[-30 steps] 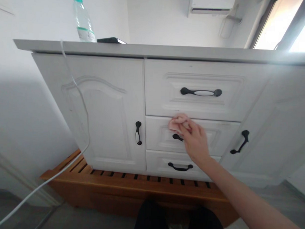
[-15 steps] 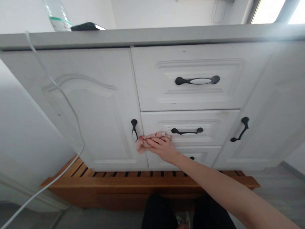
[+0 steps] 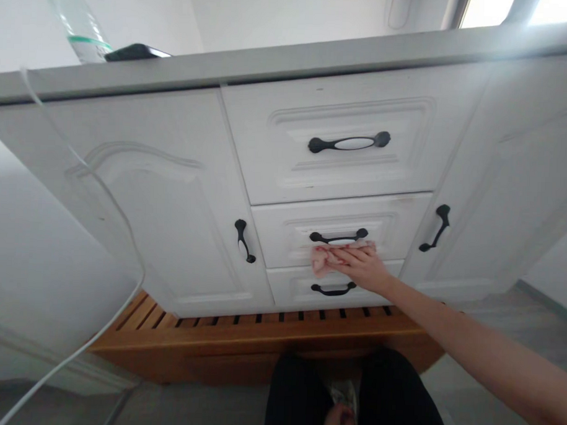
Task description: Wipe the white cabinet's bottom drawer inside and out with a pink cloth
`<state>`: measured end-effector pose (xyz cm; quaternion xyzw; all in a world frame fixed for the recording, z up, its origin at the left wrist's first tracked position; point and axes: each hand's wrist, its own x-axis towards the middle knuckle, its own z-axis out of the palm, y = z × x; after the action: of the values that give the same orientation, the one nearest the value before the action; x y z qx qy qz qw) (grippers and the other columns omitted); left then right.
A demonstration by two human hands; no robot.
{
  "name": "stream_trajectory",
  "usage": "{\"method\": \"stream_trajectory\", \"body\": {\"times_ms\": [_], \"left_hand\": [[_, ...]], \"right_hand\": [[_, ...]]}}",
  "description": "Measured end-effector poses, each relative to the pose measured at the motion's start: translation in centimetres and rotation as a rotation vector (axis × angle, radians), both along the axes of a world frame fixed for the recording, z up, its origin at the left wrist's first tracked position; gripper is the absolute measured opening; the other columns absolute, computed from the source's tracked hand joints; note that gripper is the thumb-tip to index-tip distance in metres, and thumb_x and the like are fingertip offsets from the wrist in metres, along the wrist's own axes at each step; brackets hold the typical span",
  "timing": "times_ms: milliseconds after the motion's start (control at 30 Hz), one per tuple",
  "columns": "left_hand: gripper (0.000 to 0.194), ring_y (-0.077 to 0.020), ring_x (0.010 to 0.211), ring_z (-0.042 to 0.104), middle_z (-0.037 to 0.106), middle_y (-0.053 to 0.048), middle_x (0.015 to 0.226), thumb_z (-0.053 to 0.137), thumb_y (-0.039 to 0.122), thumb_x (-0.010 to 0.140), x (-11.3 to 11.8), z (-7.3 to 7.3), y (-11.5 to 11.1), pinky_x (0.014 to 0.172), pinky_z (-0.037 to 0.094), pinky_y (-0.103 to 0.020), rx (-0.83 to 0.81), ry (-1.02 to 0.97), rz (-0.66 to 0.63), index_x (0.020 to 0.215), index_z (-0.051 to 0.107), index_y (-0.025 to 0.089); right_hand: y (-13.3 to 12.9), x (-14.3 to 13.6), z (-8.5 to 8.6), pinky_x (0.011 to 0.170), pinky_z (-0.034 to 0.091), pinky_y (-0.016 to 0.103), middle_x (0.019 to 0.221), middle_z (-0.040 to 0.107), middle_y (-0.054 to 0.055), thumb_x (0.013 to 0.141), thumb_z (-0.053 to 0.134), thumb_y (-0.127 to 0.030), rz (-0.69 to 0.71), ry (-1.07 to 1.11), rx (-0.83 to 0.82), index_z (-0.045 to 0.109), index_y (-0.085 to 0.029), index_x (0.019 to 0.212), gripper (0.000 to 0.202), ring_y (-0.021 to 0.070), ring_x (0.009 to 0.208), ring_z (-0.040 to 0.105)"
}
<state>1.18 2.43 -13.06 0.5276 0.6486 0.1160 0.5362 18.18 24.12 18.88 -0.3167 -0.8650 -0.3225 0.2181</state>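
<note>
My right hand (image 3: 361, 269) presses a pink and white cloth (image 3: 323, 261) against the white cabinet front, just below the black handle (image 3: 339, 237) of the middle drawer (image 3: 287, 237). Below the hand is the bottom drawer's black handle (image 3: 333, 290). My left hand (image 3: 339, 420) is low at the bottom edge, between my dark-clothed knees, beside something pale and crinkled (image 3: 346, 393); its fingers are too dim and partly hidden to read.
A grey countertop (image 3: 270, 66) carries a clear bottle (image 3: 80, 22) and a dark phone-like object (image 3: 135, 52). A white cable (image 3: 120, 216) hangs across the left door. A slatted wooden bench (image 3: 242, 335) stands along the cabinet's base.
My right hand and the cloth have moved right, from beside the left door's handle to below the middle drawer's handle. The view has shifted slightly, and more of my left hand shows.
</note>
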Motion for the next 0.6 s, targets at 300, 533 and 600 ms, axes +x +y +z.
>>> {"method": "stream_trajectory", "body": {"times_ms": [300,533,600], "left_hand": [[0.066,-0.0207,0.153,0.024,0.025,-0.010,0.164,0.035,0.006,0.089,-0.5,12.2,4.4,0.126,0.025,-0.040,0.801,0.254,0.122,0.154,0.030,0.020],[0.077,-0.0242,0.152,0.023,0.032,-0.007,0.163,0.039,0.004,0.082,0.0,21.6,12.4,0.122,0.030,-0.045,0.987,0.460,-0.218,0.156,0.026,0.020],[0.075,-0.0241,0.148,0.031,0.040,-0.006,0.158,0.041,0.005,0.080,0.2,22.0,13.3,0.119,0.034,-0.042,0.980,0.468,-0.237,0.153,0.032,0.021]], "right_hand": [[-2.1,11.2,-2.6,0.092,0.040,0.043,0.126,0.069,0.004,0.089,0.058,-0.006,-0.238,0.137,0.015,0.067,-0.042,0.125,0.052,0.0232,0.113,0.055],[-5.7,11.8,-7.9,0.098,0.053,0.051,0.126,0.065,0.014,0.085,0.047,-0.004,-0.336,0.474,-0.137,0.070,-0.030,0.125,0.053,0.0311,0.116,0.059],[-8.2,11.8,-9.9,0.095,0.056,0.051,0.124,0.065,0.012,0.085,0.041,-0.005,-0.308,0.635,-0.254,0.061,-0.035,0.136,0.063,0.0304,0.110,0.064]]}}
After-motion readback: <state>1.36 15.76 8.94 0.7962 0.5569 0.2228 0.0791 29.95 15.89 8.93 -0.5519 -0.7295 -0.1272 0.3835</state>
